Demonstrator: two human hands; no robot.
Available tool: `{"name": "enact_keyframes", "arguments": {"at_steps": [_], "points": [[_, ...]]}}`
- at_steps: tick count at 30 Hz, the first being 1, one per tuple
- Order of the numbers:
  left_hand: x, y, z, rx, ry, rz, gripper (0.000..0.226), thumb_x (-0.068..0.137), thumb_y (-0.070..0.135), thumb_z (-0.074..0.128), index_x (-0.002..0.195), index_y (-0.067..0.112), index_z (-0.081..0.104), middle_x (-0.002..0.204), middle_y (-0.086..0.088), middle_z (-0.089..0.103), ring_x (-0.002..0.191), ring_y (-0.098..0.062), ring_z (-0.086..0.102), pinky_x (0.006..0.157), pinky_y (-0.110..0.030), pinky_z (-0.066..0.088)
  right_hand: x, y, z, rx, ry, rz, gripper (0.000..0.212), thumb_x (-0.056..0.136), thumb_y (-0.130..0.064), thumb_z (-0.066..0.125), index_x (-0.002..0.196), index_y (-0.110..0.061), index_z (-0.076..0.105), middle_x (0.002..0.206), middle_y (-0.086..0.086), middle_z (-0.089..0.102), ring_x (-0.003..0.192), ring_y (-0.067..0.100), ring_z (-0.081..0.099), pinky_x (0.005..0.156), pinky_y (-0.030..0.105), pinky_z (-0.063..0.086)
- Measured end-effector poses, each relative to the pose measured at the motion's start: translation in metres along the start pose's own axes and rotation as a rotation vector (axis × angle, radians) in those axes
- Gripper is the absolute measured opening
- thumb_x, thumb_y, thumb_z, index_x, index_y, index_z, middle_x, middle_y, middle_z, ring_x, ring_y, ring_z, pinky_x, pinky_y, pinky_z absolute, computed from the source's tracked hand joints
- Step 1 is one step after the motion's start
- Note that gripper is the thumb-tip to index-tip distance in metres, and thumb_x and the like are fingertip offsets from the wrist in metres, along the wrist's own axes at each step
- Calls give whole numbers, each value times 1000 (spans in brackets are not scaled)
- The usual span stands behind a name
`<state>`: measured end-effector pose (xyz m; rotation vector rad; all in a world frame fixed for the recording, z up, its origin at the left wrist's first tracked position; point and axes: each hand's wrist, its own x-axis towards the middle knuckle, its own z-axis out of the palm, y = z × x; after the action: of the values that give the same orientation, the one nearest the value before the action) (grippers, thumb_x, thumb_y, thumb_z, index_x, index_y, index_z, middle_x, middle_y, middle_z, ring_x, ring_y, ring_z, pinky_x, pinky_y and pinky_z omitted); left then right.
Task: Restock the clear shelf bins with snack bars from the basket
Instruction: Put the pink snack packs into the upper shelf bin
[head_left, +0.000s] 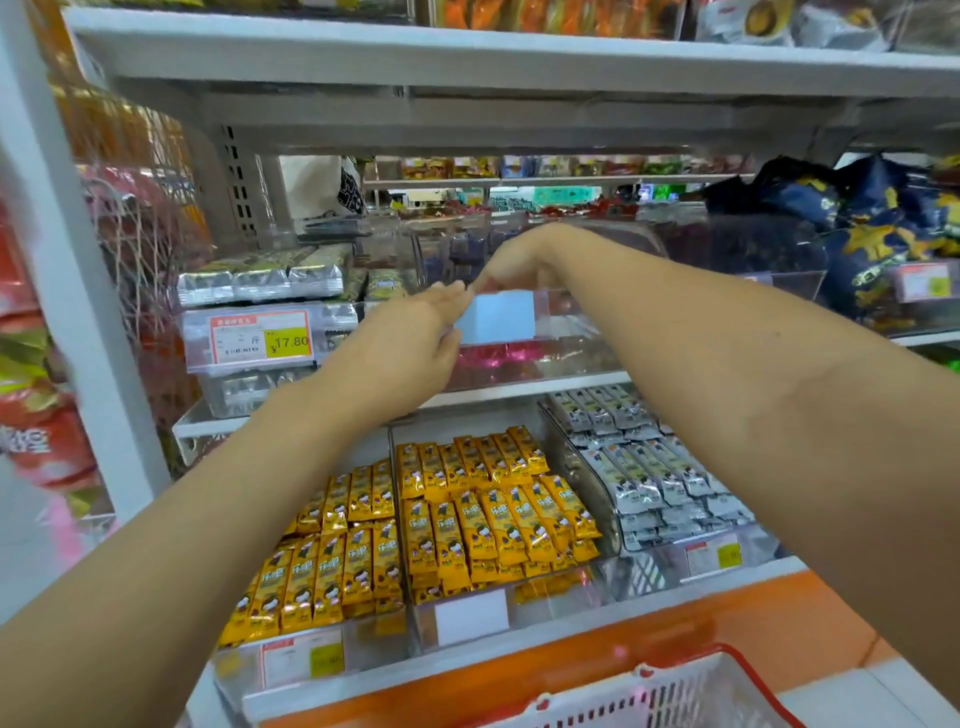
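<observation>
Head view: my left hand (415, 343) rests straight-fingered on the left edge of the white card (501, 317) fronting the clear bin (558, 338) at the front edge of the middle shelf (545, 385), while my right hand (524, 260) curls over the bin's rim, and I cannot tell whether it pinches anything. I should steady the bin and lay bars flat. Pink bars (488, 358) lie just under both hands; the basket (675, 691) sits well below.

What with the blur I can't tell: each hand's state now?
Left hand: open, beside the white label.
Right hand: curled at the clear bin rim; grip cannot be told.
</observation>
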<state>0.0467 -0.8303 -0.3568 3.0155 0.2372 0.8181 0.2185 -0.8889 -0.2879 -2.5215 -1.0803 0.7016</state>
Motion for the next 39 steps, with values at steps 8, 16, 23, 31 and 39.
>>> {"name": "enact_keyframes", "arguments": {"at_steps": [8,16,23,31,39], "points": [[-59,43,34,-285,321,10,40,94,36,40,71,12,63,63,0,59,63,-20,56,60,-37,44,-64,30,14,67,665,-348,35,94,-26,55,60,-18,49,56,-4,48,46,5,43,52,18,37],[-129,79,146,-376,-197,-13,43,91,41,45,58,16,52,55,-1,57,52,-15,54,54,-36,42,-129,135,144,-130,313,-310,40,91,-40,59,64,-12,58,55,-2,53,44,1,47,49,20,36],[-195,68,272,-258,-706,-140,26,94,29,50,85,10,65,84,-9,68,83,-25,63,70,-35,46,-92,289,293,-86,-266,103,30,95,-34,56,90,-6,67,91,20,63,71,20,48,62,24,40],[-272,39,329,-163,-760,-183,24,97,20,39,93,10,60,86,-2,56,80,-16,50,73,-28,41,-83,404,422,85,-216,453,85,80,-29,72,148,-9,26,138,15,46,120,26,53,88,23,50],[-294,52,364,-21,-641,-99,44,86,34,31,53,23,56,45,6,51,47,-13,49,83,-25,33,-80,409,490,33,-58,686,108,83,-56,63,149,3,1,156,22,10,145,34,15,117,40,21]]}}
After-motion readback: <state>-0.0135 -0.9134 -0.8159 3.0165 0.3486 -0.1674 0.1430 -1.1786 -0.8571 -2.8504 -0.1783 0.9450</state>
